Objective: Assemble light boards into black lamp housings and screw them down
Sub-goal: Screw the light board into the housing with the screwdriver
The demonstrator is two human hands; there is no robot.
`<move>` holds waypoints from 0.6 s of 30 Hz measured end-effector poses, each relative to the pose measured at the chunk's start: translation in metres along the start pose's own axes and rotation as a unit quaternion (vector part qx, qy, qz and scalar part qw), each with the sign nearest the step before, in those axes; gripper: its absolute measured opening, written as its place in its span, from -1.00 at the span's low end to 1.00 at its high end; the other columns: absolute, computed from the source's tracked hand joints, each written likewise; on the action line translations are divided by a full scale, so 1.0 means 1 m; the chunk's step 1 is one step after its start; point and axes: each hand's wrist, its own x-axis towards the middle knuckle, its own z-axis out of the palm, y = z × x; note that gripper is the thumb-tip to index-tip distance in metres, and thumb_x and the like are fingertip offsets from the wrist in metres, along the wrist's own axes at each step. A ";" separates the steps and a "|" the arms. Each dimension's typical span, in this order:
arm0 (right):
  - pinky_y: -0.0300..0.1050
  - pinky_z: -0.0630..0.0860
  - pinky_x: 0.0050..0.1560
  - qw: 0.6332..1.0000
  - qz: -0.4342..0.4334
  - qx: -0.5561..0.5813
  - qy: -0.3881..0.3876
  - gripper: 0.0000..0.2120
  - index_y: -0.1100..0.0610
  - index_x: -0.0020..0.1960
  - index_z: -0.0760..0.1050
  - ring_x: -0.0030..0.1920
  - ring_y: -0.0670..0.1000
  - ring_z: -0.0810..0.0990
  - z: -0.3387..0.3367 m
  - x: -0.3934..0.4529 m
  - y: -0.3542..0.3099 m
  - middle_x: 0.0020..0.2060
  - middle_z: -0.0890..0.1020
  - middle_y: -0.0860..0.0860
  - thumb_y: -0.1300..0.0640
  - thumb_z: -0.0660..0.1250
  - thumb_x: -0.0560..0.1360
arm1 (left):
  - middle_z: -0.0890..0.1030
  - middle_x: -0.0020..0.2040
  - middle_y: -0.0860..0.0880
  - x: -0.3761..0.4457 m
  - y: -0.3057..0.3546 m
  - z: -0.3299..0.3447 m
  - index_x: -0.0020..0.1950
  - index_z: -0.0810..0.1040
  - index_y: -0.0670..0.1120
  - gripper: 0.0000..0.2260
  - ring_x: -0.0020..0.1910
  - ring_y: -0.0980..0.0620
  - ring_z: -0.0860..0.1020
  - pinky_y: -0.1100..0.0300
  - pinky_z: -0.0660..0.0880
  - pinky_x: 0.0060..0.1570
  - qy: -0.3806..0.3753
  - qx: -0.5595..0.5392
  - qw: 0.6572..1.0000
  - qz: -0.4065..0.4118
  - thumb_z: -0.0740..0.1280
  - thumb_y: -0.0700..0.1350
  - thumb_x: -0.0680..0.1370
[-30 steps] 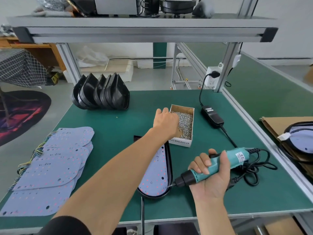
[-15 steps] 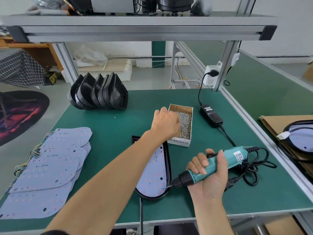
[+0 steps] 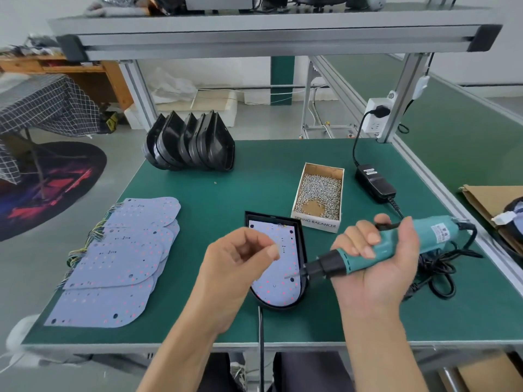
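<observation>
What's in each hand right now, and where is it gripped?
Right hand grips the teal screwdriver around its body. Left hand has thumb and fingertips pinched together; whether it holds a screw cannot be told.

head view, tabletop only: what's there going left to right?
light boards → left hand → housing holding a board → right hand gripping the screwdriver → cardboard at the right edge. Spare housings, screw box and adapter sit farther back, so they are left out.

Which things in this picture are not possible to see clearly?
Head view:
- Left hand: fingertips pinched; any screw between them is too small to tell.
- Screwdriver: its bit tip is blurred.
- Lamp housing: the left hand covers its near left side.
- Finished lamp: cut off by the right edge.
</observation>
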 end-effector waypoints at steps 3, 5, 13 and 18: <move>-0.29 0.36 -0.43 1.000 -0.003 0.027 -0.010 -0.76 0.05 -0.13 0.51 -0.50 -0.17 0.34 0.020 0.000 -0.001 -0.44 0.42 -0.12 -0.11 0.31 0.57 | 0.65 -0.24 -0.07 -0.013 -0.003 0.001 -0.18 0.69 -0.01 -0.94 -0.35 0.08 0.45 0.31 0.43 -0.28 0.008 -0.056 0.998 -0.016 0.52 -0.15 0.44; -0.29 0.35 -0.43 1.000 -0.008 0.028 -0.009 -0.76 0.05 -0.14 0.51 -0.50 -0.16 0.33 0.028 -0.001 0.000 -0.44 0.41 -0.11 -0.11 0.31 0.56 | 0.64 -0.24 -0.08 -0.018 -0.003 0.002 -0.19 0.69 -0.01 -0.93 -0.35 0.05 0.43 0.30 0.43 -0.28 0.001 -0.094 0.995 -0.025 0.55 -0.10 0.41; -0.29 0.33 -0.43 1.000 -0.021 0.018 0.000 -0.76 0.06 -0.16 0.51 -0.50 -0.15 0.32 0.034 -0.007 0.004 -0.45 0.42 -0.11 -0.10 0.32 0.55 | 0.61 -0.26 -0.11 -0.032 -0.001 0.008 -0.24 0.67 -0.04 -0.85 -0.30 0.03 0.47 0.27 0.44 -0.29 0.007 -0.153 0.987 -0.040 0.42 -0.11 0.54; -0.29 0.33 -0.44 1.000 -0.019 0.003 -0.007 -0.75 0.05 -0.16 0.51 -0.50 -0.15 0.31 0.035 -0.009 0.006 -0.45 0.41 -0.11 -0.11 0.31 0.56 | 0.61 -0.29 -0.11 -0.032 0.000 0.011 -0.27 0.66 -0.02 -0.80 -0.33 0.04 0.46 0.28 0.43 -0.33 0.018 -0.140 0.989 -0.043 0.40 -0.04 0.55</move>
